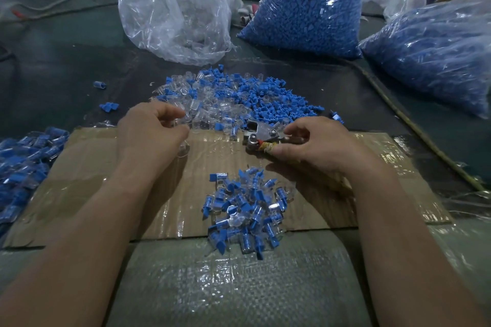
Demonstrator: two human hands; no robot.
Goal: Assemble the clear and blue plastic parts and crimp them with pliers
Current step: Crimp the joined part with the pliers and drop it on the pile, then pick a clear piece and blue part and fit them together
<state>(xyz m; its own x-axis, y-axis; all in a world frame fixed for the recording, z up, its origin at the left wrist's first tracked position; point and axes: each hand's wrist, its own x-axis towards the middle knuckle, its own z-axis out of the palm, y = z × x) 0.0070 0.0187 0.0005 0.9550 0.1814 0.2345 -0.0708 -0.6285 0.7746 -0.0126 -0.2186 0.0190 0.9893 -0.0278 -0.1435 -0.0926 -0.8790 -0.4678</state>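
One dark surface (66, 61) carries everything. Three big plastic bags stand at the far side: a clear bag (175, 8) with clear parts at the left, a blue-filled bag (310, 5) in the middle and a second blue-filled bag (435, 56) at the right. Nearer lies a flat cardboard sheet (212, 164) covered with shiny tape. At its far edge spreads a loose pile (233, 98) of clear and blue parts mixed together. A smaller heap of joined parts (247, 210) sits on the near edge of the cardboard, and another heap (24, 167) is at the left.

The left hand (151, 133) reaches into the loose pile with curled fingers; I cannot tell if its grip holds a clear piece. The right hand (316, 143) has its grip clamped around the handles of the pliers (265, 138), which rest on the cardboard just beside the loose pile.
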